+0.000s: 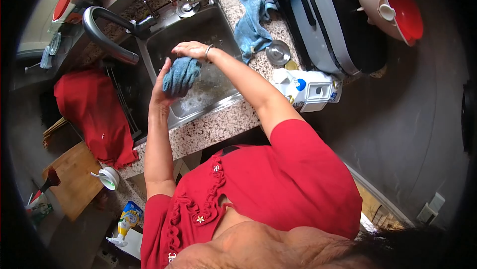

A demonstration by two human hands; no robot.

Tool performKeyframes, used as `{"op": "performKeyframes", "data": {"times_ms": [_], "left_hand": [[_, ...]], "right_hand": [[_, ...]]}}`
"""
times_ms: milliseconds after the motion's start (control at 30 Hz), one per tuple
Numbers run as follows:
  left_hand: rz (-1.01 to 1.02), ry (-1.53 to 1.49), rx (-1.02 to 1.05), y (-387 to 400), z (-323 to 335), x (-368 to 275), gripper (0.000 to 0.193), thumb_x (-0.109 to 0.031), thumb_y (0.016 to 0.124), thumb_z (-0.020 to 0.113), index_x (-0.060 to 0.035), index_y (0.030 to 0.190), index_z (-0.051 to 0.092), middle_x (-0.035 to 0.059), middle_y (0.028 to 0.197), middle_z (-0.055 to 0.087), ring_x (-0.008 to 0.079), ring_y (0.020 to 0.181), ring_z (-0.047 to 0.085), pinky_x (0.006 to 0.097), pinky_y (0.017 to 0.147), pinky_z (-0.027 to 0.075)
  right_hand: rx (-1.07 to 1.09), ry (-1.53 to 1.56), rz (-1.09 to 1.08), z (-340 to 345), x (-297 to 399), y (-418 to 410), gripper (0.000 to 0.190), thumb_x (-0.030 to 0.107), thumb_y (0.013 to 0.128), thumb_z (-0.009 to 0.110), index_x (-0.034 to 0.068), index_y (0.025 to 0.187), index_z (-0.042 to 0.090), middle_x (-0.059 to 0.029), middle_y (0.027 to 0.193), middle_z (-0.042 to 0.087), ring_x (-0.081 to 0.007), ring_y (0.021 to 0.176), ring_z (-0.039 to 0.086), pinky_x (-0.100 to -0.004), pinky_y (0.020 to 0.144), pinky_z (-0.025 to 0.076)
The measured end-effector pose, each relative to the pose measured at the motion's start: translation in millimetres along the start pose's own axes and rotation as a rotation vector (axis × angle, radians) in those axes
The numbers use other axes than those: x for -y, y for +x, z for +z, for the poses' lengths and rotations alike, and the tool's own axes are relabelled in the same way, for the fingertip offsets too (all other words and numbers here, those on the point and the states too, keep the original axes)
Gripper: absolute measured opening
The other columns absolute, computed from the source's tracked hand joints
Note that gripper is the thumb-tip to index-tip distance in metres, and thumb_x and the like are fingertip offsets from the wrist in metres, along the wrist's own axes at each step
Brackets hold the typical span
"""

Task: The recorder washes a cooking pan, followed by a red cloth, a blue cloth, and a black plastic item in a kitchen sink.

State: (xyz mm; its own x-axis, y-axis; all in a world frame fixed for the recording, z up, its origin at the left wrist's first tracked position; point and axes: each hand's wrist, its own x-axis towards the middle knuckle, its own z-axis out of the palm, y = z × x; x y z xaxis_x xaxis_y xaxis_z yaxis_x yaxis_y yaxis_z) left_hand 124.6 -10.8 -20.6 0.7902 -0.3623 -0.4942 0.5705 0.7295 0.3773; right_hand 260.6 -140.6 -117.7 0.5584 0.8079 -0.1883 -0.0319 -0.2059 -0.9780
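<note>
A wadded blue-grey cloth (181, 77) is held up over the stainless steel sink (208, 94). My left hand (163, 88) grips it from the left side, thumb pointing up. My right hand (192, 50), with a bracelet at the wrist, lies stretched out along the cloth's far edge. Its fingers look straight and do not wrap the cloth; whether the palm touches it is hard to see. Wet, soapy-looking patches show on the sink floor below.
A grey gooseneck faucet (108, 34) arches at the sink's left. Red cloth (97, 116) drapes over the left side. Right of the sink lie a blue towel (253, 23), a glass lid (278, 52) and a white package (305, 90), near a grey-black appliance (316, 27).
</note>
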Motion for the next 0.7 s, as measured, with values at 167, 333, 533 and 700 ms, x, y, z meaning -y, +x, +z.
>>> {"op": "performKeyframes", "data": {"times_ms": [167,333,533,700], "left_hand": [[0.188,0.007,-0.013,-25,-5,-8,0.046,-0.034,0.095,0.041,0.0002,0.125,0.051,0.0153,0.113,0.063,0.0265,0.097,0.064,0.0394,0.088,0.051],[0.018,-0.181,-0.123,-25,-35,26,0.06,-0.053,0.092,0.041,-0.0052,0.128,0.049,0.019,0.115,0.06,0.0392,0.098,0.061,0.054,0.087,0.049],[0.197,-0.243,-0.253,-13,-49,46,0.041,-0.04,0.088,0.061,-0.0064,0.112,0.057,0.0131,0.108,0.062,0.0262,0.098,0.062,0.0435,0.086,0.052],[0.094,-0.312,-0.064,-17,-31,51,0.038,-0.024,0.088,0.056,0.0025,0.115,0.054,0.018,0.103,0.063,0.024,0.088,0.064,0.0384,0.075,0.056]], "right_hand": [[0.096,0.608,0.429,19,-16,-44,0.049,0.053,0.092,0.044,0.011,0.106,0.064,-0.0061,0.084,0.067,-0.0169,0.072,0.062,-0.0353,0.068,0.05],[-0.339,0.054,0.377,-3,16,-32,0.027,0.033,0.088,0.063,0.006,0.081,0.064,-0.001,0.061,0.06,-0.0073,0.047,0.053,-0.0225,0.043,0.045],[-0.286,-0.778,-0.397,105,65,-86,0.029,0.027,0.087,0.055,0.001,0.093,0.067,-0.0164,0.102,0.065,-0.0236,0.103,0.061,-0.0378,0.092,0.045],[-0.28,0.648,0.046,35,26,-98,0.037,0.032,0.088,0.061,0.011,0.118,0.057,-0.0067,0.122,0.055,-0.0169,0.107,0.053,-0.0309,0.086,0.045]]}}
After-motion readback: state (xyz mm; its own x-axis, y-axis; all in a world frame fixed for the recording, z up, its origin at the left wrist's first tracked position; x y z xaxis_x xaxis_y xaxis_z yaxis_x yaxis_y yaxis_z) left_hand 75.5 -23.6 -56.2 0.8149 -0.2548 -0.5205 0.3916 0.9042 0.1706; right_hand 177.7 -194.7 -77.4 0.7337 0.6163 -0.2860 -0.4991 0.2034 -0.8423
